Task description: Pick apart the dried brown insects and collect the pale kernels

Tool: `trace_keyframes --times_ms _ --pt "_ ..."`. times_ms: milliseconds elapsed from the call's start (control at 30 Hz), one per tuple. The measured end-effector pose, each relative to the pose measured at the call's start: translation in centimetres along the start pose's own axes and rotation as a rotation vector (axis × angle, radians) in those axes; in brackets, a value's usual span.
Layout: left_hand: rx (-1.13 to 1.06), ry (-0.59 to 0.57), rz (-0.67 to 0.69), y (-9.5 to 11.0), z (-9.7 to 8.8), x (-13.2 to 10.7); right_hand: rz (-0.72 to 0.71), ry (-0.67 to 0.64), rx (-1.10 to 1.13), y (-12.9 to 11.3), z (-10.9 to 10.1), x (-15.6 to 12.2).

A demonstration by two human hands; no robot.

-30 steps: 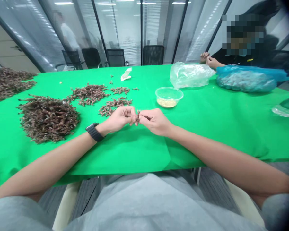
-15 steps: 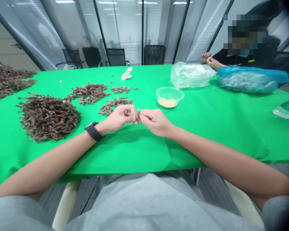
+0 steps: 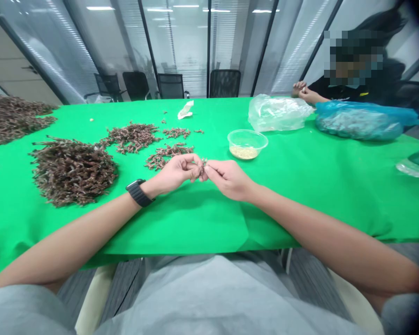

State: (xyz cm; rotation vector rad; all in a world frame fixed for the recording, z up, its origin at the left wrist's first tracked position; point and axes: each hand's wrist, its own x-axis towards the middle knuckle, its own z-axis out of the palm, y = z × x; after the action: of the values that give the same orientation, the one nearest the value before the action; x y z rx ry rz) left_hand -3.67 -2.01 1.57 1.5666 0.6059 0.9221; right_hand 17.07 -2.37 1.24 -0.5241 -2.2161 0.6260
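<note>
My left hand (image 3: 176, 173) and my right hand (image 3: 228, 179) meet above the green cloth (image 3: 195, 228), their fingertips pinching a small, spiky brown dried piece (image 3: 203, 166) between them. Most of that piece is hidden by my fingers, and I cannot tell exactly what it is. Left of my left hand lies a large heap of the same brown pieces (image 3: 71, 172). Smaller scattered heaps (image 3: 167, 156) lie just beyond my left hand. A black watch (image 3: 137, 192) sits on my left wrist.
A clear plastic bowl (image 3: 247, 144) holds pale grains. Beyond it are a clear plastic bag (image 3: 279, 113) and a full blue bag (image 3: 359, 122). A co-worker's hands (image 3: 303, 90) are at the far table edge. More brown pieces (image 3: 14, 120) lie far left. Black chairs (image 3: 225, 83) stand beyond.
My hands have shifted slightly right, still pinching the small brown piece. The whole table sits a little lower in the view.
</note>
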Motion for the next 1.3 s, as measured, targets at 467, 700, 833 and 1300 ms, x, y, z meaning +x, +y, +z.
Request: trace_keyframes --times_ms 467,700,833,1300 --pt "0.066 0.015 0.024 0.05 0.15 -0.16 0.058 -0.013 0.018 0.32 0.58 -0.22" --pt "0.063 0.026 0.036 0.14 0.18 -0.16 0.048 -0.017 0.014 0.23 0.47 -0.27" --pt "0.054 0.032 0.035 0.15 0.12 -0.12 0.027 -0.011 0.015 0.06 0.42 -0.21" --pt "0.034 0.031 0.042 -0.07 -0.14 -0.21 -0.014 -0.021 -0.014 -0.12 0.34 -0.25"
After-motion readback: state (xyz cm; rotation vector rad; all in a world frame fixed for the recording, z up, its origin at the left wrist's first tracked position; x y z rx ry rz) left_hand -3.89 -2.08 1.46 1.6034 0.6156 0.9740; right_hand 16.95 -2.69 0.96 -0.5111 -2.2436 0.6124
